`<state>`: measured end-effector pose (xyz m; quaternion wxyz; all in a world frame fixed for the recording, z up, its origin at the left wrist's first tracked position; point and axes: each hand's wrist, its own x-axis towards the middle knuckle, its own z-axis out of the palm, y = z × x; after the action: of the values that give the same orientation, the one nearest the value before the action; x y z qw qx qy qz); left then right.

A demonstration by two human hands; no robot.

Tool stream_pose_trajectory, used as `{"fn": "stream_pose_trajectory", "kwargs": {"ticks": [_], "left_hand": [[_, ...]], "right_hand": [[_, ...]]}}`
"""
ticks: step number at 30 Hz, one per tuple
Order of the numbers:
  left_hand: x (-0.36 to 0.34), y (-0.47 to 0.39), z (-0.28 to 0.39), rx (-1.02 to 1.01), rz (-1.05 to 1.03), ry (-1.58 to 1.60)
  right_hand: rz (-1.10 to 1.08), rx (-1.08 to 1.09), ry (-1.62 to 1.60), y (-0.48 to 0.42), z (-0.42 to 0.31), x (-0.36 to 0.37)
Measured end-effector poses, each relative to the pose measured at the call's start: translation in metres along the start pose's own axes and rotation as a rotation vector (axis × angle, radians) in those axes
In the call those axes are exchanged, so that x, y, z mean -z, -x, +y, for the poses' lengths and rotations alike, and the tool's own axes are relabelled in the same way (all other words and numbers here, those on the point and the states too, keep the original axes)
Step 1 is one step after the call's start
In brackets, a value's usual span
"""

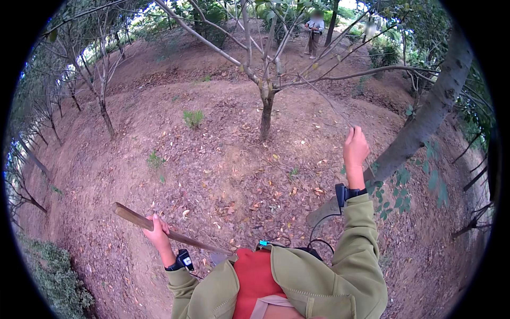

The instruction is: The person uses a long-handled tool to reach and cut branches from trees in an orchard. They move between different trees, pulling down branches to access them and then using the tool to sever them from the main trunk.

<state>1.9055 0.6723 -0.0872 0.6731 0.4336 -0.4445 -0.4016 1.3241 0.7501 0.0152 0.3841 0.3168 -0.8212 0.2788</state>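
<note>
My left hand [158, 233] is wrapped around a wooden tool handle [131, 215], which slants down to the right towards my body. A bit of grey metal [218, 258] shows beside the handle's lower end, mostly hidden by my jacket, so I cannot tell the kind of tool. Out to the right, my raised right hand [356, 147] pinches the end of a thin bare twig [332, 104]. That twig runs up and left to the branches of a small tree [266, 115] that forks low in front of me.
A thick leaning trunk [418, 123] rises close to my right hand, with leafy sprigs [398, 195] by it. Dry leaves cover the sloping ground [223, 175]. A person [314, 32] stands uphill. Black cables [312, 235] hang near my right sleeve. A bush [55, 271] grows at lower left.
</note>
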Motion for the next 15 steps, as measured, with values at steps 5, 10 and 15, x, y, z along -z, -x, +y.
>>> {"fn": "stream_pose_trajectory", "kwargs": {"ticks": [5,10,15], "left_hand": [[-0.046,0.013,0.002,0.052,0.006,-0.023],[-0.074,0.026,0.001,0.032,-0.037,-0.029],[-0.074,0.037,0.001,0.017,0.001,-0.017]], "right_hand": [[0.125,-0.088,-0.335,0.016,0.011,-0.065],[0.264,-0.032,-0.625,-0.008,-0.032,-0.087],[0.326,-0.026,-0.807,-0.036,-0.077,-0.086]]}}
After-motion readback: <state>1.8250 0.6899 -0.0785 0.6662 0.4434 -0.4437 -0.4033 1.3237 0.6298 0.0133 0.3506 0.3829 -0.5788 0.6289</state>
